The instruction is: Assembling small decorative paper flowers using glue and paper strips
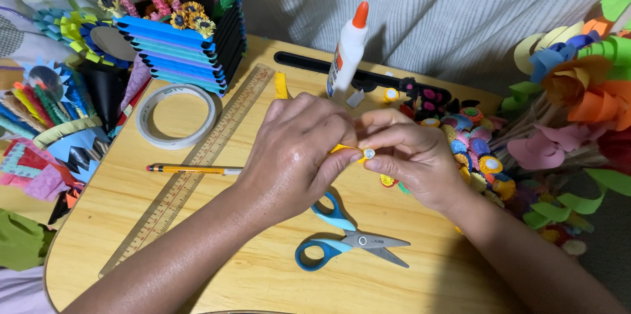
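Paper strip: a narrow yellow paper strip [343,149] pinched between both hands, held just above the counter [263,274], with a small white rolled tip [369,153] at its end.
Handling: I'd judge it very light, thin and limp, quick to crease or tear; best taken at the rolled end with fingertips only, gently.
Left hand: the left hand [296,156] is curled over the strip, thumb and forefinger closed on it.
Right hand: the right hand [411,156] meets it, its fingers [384,164] pressed shut around the white tip.
Below the hands: blue-handled scissors [345,238] lie on the counter, blades closed.
To the left: a yellow pencil [194,169], a long wooden ruler [190,176] and a roll of tape [177,117].
Behind: a white glue bottle [348,51] with an orange cap, standing upright.
To the right: a heap of small coloured paper coils [467,140], and big paper flowers [578,90] beyond.
Far left: a blue and black paper holder [184,44] stuffed with paper blooms.
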